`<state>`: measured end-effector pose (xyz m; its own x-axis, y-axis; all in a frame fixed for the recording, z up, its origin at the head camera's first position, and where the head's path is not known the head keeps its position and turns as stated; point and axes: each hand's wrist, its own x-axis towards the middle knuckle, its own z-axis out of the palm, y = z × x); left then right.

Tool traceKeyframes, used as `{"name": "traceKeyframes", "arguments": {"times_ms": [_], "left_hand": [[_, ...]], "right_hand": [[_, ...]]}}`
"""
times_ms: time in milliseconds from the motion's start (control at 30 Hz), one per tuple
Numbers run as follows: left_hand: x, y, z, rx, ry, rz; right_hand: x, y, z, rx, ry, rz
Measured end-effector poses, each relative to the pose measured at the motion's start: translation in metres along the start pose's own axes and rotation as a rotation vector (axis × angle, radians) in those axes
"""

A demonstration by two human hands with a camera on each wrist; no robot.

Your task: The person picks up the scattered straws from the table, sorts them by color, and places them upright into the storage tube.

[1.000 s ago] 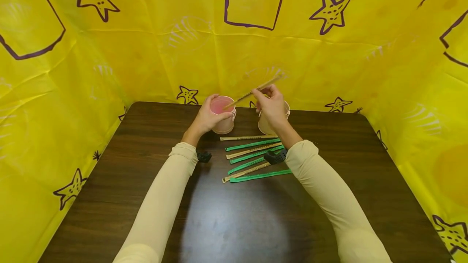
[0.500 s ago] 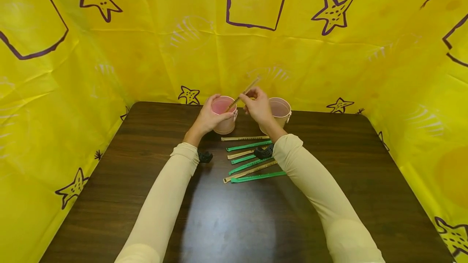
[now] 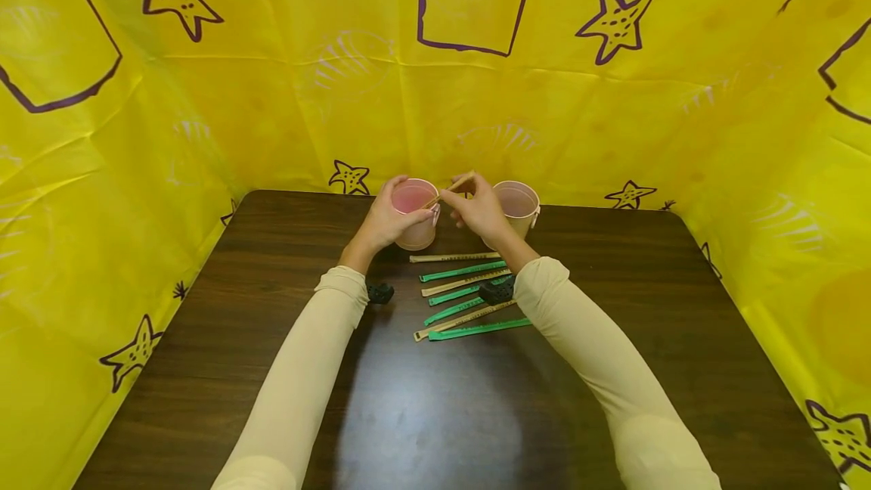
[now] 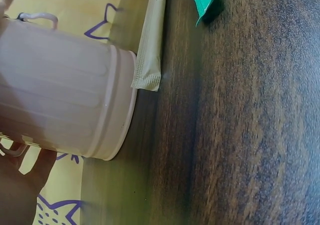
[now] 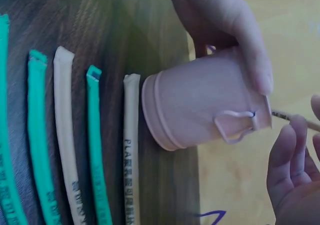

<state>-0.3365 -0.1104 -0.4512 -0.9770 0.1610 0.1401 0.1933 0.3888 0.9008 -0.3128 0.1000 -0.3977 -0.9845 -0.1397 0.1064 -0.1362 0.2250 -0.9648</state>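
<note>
My left hand (image 3: 381, 221) grips a small pink bucket (image 3: 416, 237) by its sides, thumb near the rim. It stands upright on the table; its wire handle shows in the right wrist view. My right hand (image 3: 481, 210) pinches a tan paper-wrapped straw (image 3: 464, 181) between thumb and fingers, just right of the bucket. The straw lies tilted, its lower end at the bucket's mouth, as the straw (image 5: 281, 115) at the rim in the right wrist view also shows. Behind my right hand stands a second, beige-looking bucket (image 3: 524, 225), partly covered by the wrist.
Several wrapped straws, tan ones (image 3: 452, 257) and green ones (image 3: 479, 330), lie in a loose row on the dark wooden table (image 3: 435, 414), close in front of the buckets. My right forearm covers some of their ends. A yellow printed cloth (image 3: 408, 112) rises behind the table.
My right hand has moved left from in front of the second bucket to beside the pink one, bringing the straw's end to its mouth. My left hand has kept its grip.
</note>
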Motion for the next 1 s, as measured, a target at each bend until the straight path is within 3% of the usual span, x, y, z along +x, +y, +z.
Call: {"name": "traceKeyframes", "arguments": {"times_ms": [267,500,733,1000], "left_hand": [[-0.002,0.002,0.001,-0.007,0.002,-0.01],[-0.003,0.001,0.001,-0.001,0.006,-0.019],[-0.004,-0.003,-0.001,-0.006,0.017,-0.042],[-0.001,0.0,0.002,-0.029,0.01,-0.009]], "right_hand": [[-0.023,0.008,-0.016,-0.109,-0.063,0.027],[-0.047,0.02,-0.03,-0.226,-0.146,-0.011],[-0.071,0.038,-0.034,-0.46,-0.212,-0.053],[-0.087,0.057,-0.041,-0.559,-0.243,-0.115]]}}
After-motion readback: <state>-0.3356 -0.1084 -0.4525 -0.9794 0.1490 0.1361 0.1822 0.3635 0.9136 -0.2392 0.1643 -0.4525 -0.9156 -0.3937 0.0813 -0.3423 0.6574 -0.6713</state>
